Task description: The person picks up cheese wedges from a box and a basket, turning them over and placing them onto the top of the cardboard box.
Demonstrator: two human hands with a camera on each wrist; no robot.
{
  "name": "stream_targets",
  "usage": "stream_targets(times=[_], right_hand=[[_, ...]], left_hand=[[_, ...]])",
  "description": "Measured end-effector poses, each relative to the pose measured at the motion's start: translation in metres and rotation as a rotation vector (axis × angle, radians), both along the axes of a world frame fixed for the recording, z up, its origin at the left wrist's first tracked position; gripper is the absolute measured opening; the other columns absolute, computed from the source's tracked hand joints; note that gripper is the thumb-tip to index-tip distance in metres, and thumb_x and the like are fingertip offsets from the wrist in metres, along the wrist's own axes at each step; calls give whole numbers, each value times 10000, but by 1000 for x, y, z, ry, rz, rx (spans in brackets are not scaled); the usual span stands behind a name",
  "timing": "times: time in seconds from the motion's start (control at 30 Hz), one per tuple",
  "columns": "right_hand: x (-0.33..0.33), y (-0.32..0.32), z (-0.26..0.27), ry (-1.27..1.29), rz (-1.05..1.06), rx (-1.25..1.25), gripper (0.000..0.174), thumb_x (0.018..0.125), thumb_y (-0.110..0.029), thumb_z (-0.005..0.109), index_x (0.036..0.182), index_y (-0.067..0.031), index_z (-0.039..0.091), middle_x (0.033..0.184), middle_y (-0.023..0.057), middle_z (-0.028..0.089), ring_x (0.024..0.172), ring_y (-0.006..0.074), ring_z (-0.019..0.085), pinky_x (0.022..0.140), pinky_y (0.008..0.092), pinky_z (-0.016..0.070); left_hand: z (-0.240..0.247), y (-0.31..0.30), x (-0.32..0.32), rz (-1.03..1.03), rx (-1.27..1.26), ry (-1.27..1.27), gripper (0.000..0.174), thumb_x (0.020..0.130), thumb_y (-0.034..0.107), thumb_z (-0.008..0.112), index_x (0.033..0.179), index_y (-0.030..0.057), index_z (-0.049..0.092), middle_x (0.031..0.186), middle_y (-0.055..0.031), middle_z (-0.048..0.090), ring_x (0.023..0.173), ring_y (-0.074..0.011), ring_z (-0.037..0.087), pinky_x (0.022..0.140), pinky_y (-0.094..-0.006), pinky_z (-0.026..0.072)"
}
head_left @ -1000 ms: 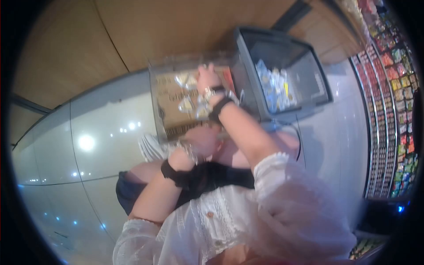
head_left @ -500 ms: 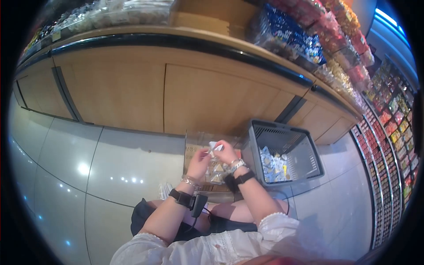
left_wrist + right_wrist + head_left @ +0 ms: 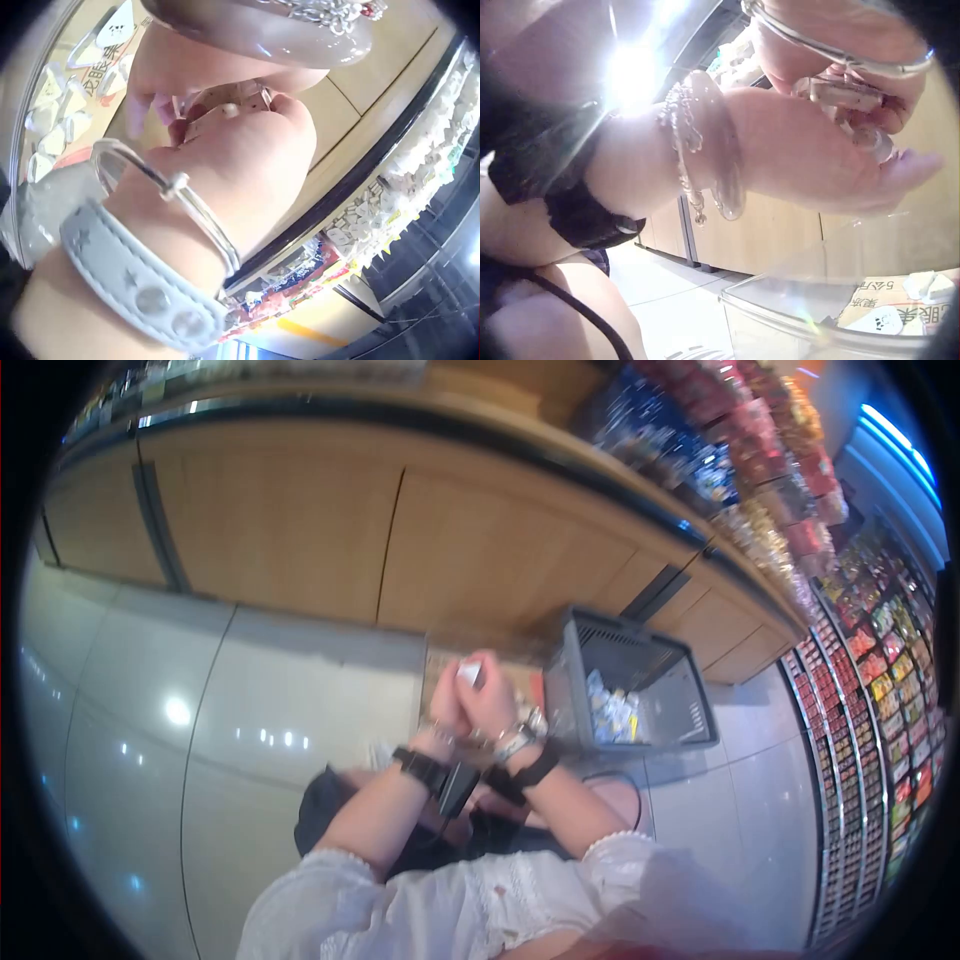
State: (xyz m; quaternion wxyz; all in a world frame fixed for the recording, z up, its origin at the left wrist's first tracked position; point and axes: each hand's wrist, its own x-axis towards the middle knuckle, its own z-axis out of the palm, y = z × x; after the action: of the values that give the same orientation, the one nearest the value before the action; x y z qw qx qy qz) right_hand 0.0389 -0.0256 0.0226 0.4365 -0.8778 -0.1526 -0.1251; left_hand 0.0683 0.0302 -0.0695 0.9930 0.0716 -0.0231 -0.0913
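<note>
A small white and clear packet point(image 3: 470, 673) sits between the two hands, held close together above the box. My left hand point(image 3: 447, 705) and my right hand point(image 3: 488, 702) cup round it, fingers bent. From the right wrist view, clear plastic point(image 3: 847, 94) shows in the fingers of the right hand point(image 3: 832, 34), with the left hand point(image 3: 806, 150) against it. In the left wrist view the right hand point(image 3: 240, 157) lies below the left hand point(image 3: 202, 64), and part of the packet is hidden. Triangular packets point(image 3: 114, 26) lie on printed cardboard point(image 3: 97, 79).
A grey basket point(image 3: 570, 680) with several small packets point(image 3: 615, 715) stands right of the box. Wooden cabinets point(image 3: 270, 510) run behind, with packaged goods point(image 3: 740, 435) above. Shelves of packs point(image 3: 850, 760) line the right; the floor is shiny tile point(image 3: 290, 690).
The right hand was reaching into the box and came up to the left hand with a packet. Both hands have since drawn together round it. The head view has tilted up from the first frame.
</note>
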Motion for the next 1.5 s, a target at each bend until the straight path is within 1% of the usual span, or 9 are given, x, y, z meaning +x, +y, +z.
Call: stream_targets(times=[0.2, 0.3, 0.37, 0.63, 0.7, 0.83, 1.03, 1.3, 1.5], right_hand=[[-18, -20, 5, -165, 31, -241, 174, 821, -209, 493, 874, -51, 544, 777, 167, 569, 707, 336, 530, 633, 394, 427], [-35, -40, 2, -43, -10, -289, 277, 836, -192, 458, 1062, -44, 517, 935, 156, 553, 950, 294, 481, 812, 362, 378], [-38, -48, -10, -30, 76, 275, 389, 865, -227, 394, 1179, 4, 404, 1087, 168, 489, 1073, 271, 425, 921, 362, 315], [9, -72, 26, 63, -36, 353, 455, 878, -277, 372, 1237, -3, 321, 1164, 185, 450, 1113, 263, 415, 954, 353, 289], [52, -81, 22, 367, -28, 175, 447, 853, -232, 439, 1248, -52, 330, 1197, 178, 415, 1058, 265, 459, 925, 369, 329], [116, -84, -61, 27, 414, -839, 645, 709, -260, 641, 1263, -142, 335, 1291, 185, 295, 966, 328, 523, 848, 383, 408], [145, -40, -102, 323, 275, -914, 574, 663, -250, 669, 1182, -150, 446, 1118, 173, 421, 940, 340, 519, 827, 353, 424], [141, -35, -117, 250, 213, -813, 412, 657, -197, 673, 1036, -113, 537, 1002, 136, 514, 943, 296, 530, 822, 360, 428], [143, -54, -71, 296, 164, -338, 433, 634, -154, 702, 1031, -43, 566, 838, 88, 583, 746, 161, 572, 670, 276, 470]], left_hand=[[34, -10, -42, -157, -227, 77, 307, 877, 323, 381, 943, 66, 537, 903, -81, 583, 853, -198, 561, 768, -343, 460], [52, -18, -49, -209, -234, 181, 236, 860, 274, 441, 906, 66, 543, 853, -62, 589, 806, -178, 570, 719, -316, 472], [58, -27, -55, -197, -236, 149, 223, 856, 263, 451, 899, 64, 543, 853, -57, 587, 800, -180, 572, 717, -314, 472], [76, -34, -73, -169, -91, 420, 170, 825, 206, 505, 969, 116, 490, 885, -44, 569, 836, -187, 575, 682, -329, 476], [77, -36, -75, -166, -60, 451, 144, 824, 211, 500, 942, 129, 492, 885, -49, 565, 826, -196, 576, 646, -331, 475], [83, -33, -79, -199, -63, 351, 161, 835, 226, 475, 959, 125, 491, 893, -63, 561, 808, -202, 576, 584, -333, 470], [81, -25, -74, -300, -158, 247, 189, 849, 252, 455, 969, 111, 493, 906, -72, 561, 834, -209, 570, 634, -331, 483], [72, -25, -59, -135, 9, 267, 208, 844, 223, 444, 965, 66, 507, 929, -108, 564, 856, -221, 572, 674, -377, 497], [68, 1, -38, 62, 62, 374, 318, 810, 285, 462, 1017, 52, 523, 913, -94, 587, 822, -197, 591, 656, -329, 492]])
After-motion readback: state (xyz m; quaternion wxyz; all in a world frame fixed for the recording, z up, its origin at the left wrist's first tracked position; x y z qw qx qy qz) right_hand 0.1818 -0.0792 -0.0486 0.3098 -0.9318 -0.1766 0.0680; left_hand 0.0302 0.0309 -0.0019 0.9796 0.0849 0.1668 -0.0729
